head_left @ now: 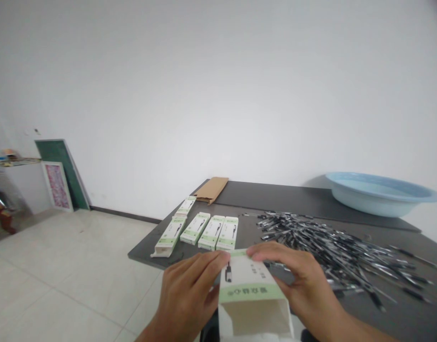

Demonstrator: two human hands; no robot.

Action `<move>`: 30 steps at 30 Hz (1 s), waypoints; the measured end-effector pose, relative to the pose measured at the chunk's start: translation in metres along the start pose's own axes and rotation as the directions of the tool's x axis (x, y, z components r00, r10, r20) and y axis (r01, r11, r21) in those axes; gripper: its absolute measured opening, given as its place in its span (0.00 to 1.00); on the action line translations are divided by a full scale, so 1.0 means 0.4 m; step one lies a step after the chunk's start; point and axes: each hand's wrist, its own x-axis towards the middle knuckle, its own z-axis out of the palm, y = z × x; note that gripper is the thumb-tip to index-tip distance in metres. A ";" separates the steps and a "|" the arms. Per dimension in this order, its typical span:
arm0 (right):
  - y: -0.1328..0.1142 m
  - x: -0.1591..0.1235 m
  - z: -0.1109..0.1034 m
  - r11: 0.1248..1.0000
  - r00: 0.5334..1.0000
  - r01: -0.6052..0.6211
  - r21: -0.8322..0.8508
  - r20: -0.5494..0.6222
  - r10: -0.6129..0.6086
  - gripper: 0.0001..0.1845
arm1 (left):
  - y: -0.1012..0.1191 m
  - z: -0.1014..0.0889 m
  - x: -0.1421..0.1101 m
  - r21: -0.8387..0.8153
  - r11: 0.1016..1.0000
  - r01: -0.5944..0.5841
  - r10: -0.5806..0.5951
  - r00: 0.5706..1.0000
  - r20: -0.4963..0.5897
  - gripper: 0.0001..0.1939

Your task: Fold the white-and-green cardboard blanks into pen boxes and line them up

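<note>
Between my two hands is a white and green pen box (249, 280), its near end open towards me and the inside looking bare as far as it shows. My left hand (191, 287) grips the box's left side, fingers on its top far edge. On the opposite side, my right hand (300, 275) holds it with the fingers over the top and the thumb along the side. Just beyond it lie several similar boxes, among them one box (227, 233) nearest the held one and another box (169, 235) with an open end flap. A large heap of black and clear pens (332, 247) spreads to the right.
The dark table (275, 192) stands against a white wall. At its back right sits a wide light-blue basin (378, 197); a brown paper packet (213, 189) lies at the back left. Far left, a green board (70, 175) and a framed picture (57, 186) lean on the wall.
</note>
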 end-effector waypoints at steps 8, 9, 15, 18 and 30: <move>0.003 0.005 0.010 1.000 1.000 -0.021 -0.009 0.004 0.021 0.13 | -0.001 -0.004 -0.009 -0.002 1.000 0.025 -0.025 1.000 0.019 0.11; 0.006 0.003 0.012 0.999 0.999 -0.035 -0.005 0.007 0.035 0.13 | -0.002 -0.001 -0.014 -0.003 0.999 0.033 -0.033 0.999 0.017 0.11; 0.059 -0.020 0.024 0.970 0.974 -0.224 -0.090 0.024 0.227 0.30 | -0.022 0.037 -0.061 0.064 0.966 0.252 -0.260 0.947 0.187 0.07; 0.096 -0.036 0.044 0.907 0.909 -0.417 0.062 0.038 0.415 0.45 | -0.023 0.066 -0.083 0.226 0.893 0.389 -0.448 0.822 0.353 0.11; 0.111 0.012 0.104 0.533 0.757 -0.611 0.586 0.235 0.610 0.33 | 0.035 0.132 -0.129 -0.068 0.771 0.633 -0.516 0.684 0.516 0.14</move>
